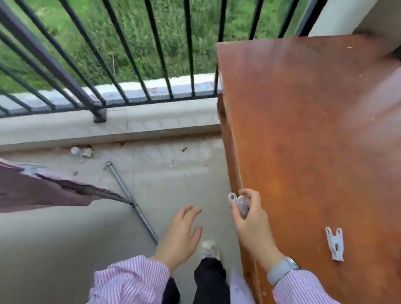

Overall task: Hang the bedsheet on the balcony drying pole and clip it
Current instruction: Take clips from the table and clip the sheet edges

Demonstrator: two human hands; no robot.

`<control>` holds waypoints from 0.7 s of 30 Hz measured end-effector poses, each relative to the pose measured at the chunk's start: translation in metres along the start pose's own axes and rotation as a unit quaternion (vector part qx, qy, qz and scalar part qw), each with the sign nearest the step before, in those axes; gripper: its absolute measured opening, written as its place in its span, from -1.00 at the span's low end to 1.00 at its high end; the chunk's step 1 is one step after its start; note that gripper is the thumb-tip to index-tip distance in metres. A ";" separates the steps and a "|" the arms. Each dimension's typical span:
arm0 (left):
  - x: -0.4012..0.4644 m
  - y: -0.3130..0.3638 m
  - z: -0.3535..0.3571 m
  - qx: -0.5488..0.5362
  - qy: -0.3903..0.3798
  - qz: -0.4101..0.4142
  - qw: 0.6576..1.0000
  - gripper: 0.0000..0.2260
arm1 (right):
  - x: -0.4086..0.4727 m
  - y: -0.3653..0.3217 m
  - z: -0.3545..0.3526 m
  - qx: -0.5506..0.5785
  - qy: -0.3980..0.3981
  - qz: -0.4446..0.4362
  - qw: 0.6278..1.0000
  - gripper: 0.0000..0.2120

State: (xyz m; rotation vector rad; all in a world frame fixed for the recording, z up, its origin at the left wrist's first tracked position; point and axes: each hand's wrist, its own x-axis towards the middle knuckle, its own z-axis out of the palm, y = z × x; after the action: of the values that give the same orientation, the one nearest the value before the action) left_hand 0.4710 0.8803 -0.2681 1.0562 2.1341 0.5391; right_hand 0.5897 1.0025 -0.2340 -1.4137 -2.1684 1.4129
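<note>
Right of the right hand's fingers point(247, 194), a second clip point(334, 243) lies on the brown cabinet top point(329, 119). Right hand point(251, 219) pinches a grey clip point(238, 202). Left hand point(181, 237) hangs with fingers spread, holding nothing. Bedsheet point(6, 188) drapes over the pole point(132, 202), left of both hands.

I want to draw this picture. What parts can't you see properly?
- Bedsheet: head view, cut off by the left edge; it covers most of the pole.
- Clip in the right hand: mostly hidden by curled fingers.
- Wooden table: right side cut off; surface blurred.
- Left hand: open, holds nothing.
</note>
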 end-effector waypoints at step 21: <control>-0.404 -0.442 -0.251 -0.167 0.512 -0.410 0.736 -0.73 | -0.227 -0.350 0.572 -0.195 -0.466 -0.407 0.761 -0.58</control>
State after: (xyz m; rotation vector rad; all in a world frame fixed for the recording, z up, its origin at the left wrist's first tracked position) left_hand 0.2307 0.2797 -0.2126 -0.6380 2.8931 1.1315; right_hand 0.1563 0.4449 -0.1871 0.4856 -3.1342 1.4238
